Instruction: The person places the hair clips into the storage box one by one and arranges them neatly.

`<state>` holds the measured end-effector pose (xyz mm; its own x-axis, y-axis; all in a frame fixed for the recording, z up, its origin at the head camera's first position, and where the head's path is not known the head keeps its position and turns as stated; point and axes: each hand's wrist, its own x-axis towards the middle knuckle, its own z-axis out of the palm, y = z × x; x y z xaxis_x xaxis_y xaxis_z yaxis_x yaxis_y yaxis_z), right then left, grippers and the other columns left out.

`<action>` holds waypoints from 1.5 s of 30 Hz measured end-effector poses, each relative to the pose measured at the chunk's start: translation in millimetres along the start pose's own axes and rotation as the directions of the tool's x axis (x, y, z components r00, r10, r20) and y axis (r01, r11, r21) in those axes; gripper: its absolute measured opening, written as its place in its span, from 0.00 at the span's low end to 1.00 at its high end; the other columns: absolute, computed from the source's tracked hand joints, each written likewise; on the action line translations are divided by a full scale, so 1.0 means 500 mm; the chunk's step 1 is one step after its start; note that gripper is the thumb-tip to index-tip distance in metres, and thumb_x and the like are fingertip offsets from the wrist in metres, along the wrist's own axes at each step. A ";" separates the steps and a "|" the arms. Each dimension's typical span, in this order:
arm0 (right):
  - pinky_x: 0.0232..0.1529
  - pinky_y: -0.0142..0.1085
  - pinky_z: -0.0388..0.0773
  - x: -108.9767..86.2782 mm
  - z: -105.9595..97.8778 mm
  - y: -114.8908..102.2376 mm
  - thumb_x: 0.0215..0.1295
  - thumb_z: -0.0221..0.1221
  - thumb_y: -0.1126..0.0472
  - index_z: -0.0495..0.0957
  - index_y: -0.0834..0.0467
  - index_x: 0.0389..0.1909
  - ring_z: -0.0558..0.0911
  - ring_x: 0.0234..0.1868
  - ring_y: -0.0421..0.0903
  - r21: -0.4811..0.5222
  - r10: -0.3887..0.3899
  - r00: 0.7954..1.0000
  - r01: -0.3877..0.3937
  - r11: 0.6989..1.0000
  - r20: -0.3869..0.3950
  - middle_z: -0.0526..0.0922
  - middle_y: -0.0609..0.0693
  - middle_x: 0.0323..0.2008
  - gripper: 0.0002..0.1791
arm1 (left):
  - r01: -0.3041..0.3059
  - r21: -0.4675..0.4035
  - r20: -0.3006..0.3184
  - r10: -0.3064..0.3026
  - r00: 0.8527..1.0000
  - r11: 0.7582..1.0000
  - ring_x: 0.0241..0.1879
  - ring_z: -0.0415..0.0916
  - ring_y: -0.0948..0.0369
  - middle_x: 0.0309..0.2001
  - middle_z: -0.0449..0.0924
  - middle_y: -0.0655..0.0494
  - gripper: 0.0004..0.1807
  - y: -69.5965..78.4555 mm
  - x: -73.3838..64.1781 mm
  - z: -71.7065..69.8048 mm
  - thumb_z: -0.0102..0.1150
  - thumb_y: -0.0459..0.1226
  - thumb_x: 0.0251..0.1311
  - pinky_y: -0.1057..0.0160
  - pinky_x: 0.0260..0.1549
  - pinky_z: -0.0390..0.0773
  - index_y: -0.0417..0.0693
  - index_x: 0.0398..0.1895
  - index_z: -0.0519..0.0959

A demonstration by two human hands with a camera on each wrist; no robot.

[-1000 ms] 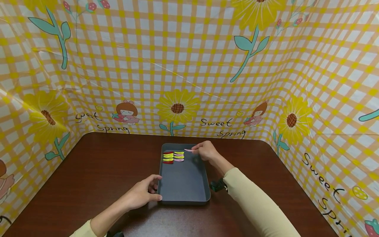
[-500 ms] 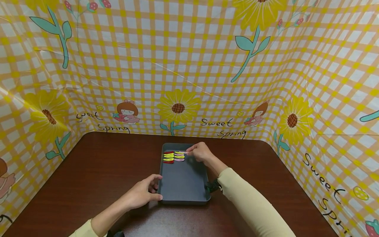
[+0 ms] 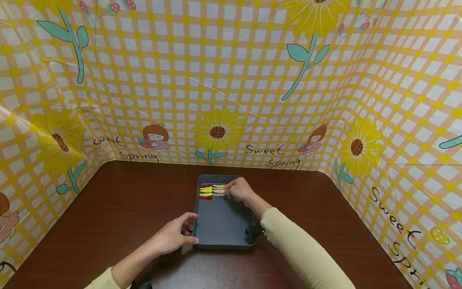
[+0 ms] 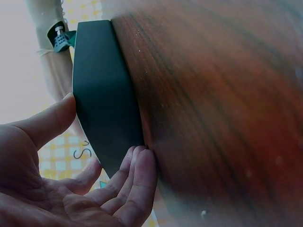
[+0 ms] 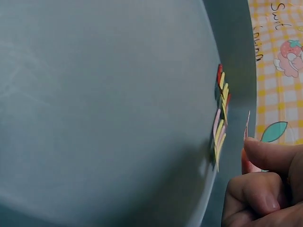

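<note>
A dark grey tray [image 3: 223, 224] lies on the table. My left hand [image 3: 173, 237] holds its left side, with the thumb [image 4: 64, 113] at the rim and curled fingertips [image 4: 144, 168] by the bottom edge. At the tray's far left lies a column of red and yellow snap hair clips [image 3: 205, 192]. Beside it is a second column of yellow and pink clips [image 3: 218, 190]. My right hand [image 3: 240, 190] is over the right end of that column. In the right wrist view, its thumb and forefinger pinch a thin pink hair clip [image 5: 247, 125], its tip sticking out.
The dark brown wooden table [image 3: 126, 200] extends around the tray. A checked cloth [image 3: 245, 80] with sunflowers stands as a wall at the back and both sides. A dark wrist device [image 3: 254, 230] on my right arm is over the tray's right side.
My right hand has moved left and toward me with the pink hair clip, from the far right rim to the second column. My left hand stays at the tray's side.
</note>
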<state>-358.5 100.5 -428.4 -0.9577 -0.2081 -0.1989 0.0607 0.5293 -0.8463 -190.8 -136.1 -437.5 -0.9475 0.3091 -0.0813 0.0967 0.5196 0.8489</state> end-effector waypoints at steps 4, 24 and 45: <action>0.15 0.31 0.52 0.002 0.007 0.004 0.65 0.64 0.69 0.87 0.65 0.41 0.54 0.12 0.38 -0.032 0.001 1.000 -0.001 0.999 -0.012 0.76 0.50 0.21 0.06 | 0.001 0.001 -0.003 -0.001 1.000 1.000 0.43 0.75 0.57 0.47 0.77 0.48 0.36 0.001 0.001 -0.001 0.74 0.37 0.54 0.54 0.43 0.76 0.45 0.66 0.70; 0.14 0.29 0.55 -0.001 0.021 0.005 0.59 0.67 0.71 0.87 0.64 0.37 0.58 0.11 0.37 -0.119 -0.042 0.999 0.041 0.992 -0.010 0.82 0.52 0.33 0.06 | 0.005 -0.002 -0.007 -0.005 1.000 1.000 0.43 0.75 0.57 0.47 0.77 0.48 0.36 -0.001 0.000 0.001 0.74 0.37 0.55 0.55 0.42 0.75 0.45 0.66 0.70; 0.15 0.30 0.56 0.003 0.027 0.012 0.58 0.68 0.70 0.88 0.63 0.37 0.60 0.12 0.39 -0.185 -0.062 0.998 0.061 0.981 0.001 0.83 0.53 0.38 0.06 | 0.002 -0.007 0.003 -0.002 1.000 1.000 0.44 0.74 0.57 0.47 0.77 0.49 0.36 -0.004 0.002 0.001 0.74 0.38 0.55 0.55 0.42 0.75 0.46 0.67 0.70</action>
<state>-355.9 92.3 -440.1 -0.9593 -0.2415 -0.1464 -0.0511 0.6583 -0.7510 -191.9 -136.6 -439.5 -0.9469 0.3103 -0.0841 0.0930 0.5149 0.8522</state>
